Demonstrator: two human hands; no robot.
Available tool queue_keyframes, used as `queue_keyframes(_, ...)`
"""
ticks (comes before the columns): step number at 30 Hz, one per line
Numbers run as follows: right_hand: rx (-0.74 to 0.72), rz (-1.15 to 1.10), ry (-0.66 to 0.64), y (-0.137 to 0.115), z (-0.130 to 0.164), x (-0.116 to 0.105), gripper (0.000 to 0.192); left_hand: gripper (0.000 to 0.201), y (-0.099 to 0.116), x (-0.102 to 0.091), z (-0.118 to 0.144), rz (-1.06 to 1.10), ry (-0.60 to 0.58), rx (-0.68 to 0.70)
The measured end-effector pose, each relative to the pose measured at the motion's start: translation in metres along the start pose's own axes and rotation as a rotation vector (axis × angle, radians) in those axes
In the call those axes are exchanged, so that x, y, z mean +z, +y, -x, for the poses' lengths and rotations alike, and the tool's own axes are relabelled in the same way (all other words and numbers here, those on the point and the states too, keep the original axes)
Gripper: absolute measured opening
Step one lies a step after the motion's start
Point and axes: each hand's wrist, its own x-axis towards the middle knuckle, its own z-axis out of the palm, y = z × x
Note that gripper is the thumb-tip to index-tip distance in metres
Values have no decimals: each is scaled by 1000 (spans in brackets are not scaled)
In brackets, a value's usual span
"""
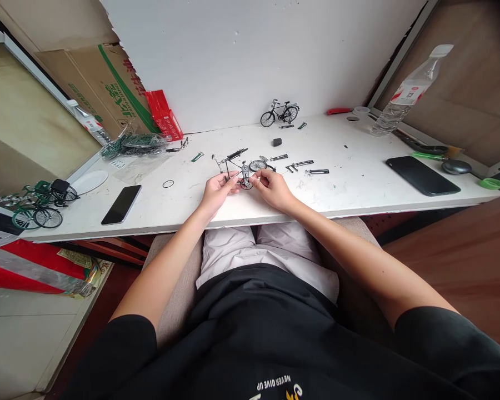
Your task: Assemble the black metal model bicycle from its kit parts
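Hands meet at table edge: your left hand and right hand both pinch the half-built bike frame (finished model bike stands well behind)

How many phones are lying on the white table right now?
2. One black smartphone lies screen-up near the table's front left edge; a second black smartphone lies at the right side, near the grey oval mouse. None appears hidden.

My fingertips cover part of the frame, so I can't tell how I grip it. The parts beside it are too small to identify. The tape is edge-cut.
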Motion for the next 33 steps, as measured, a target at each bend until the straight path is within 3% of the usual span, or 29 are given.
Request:
queue_keyframes(13, -30, -3, 67, -2, 1, -1, 59, 52, 3, 2, 2, -27, -21, -9)
queue_keyframes(23, -12, -14, 223, 2, -1, -1, 58, 47, 7, 3, 4, -92, -100, -30)
queue_keyframes(33, 4, -86, 207, 10, -5, -1, 66, 63, 3, 1, 4, -95, -163, 11)
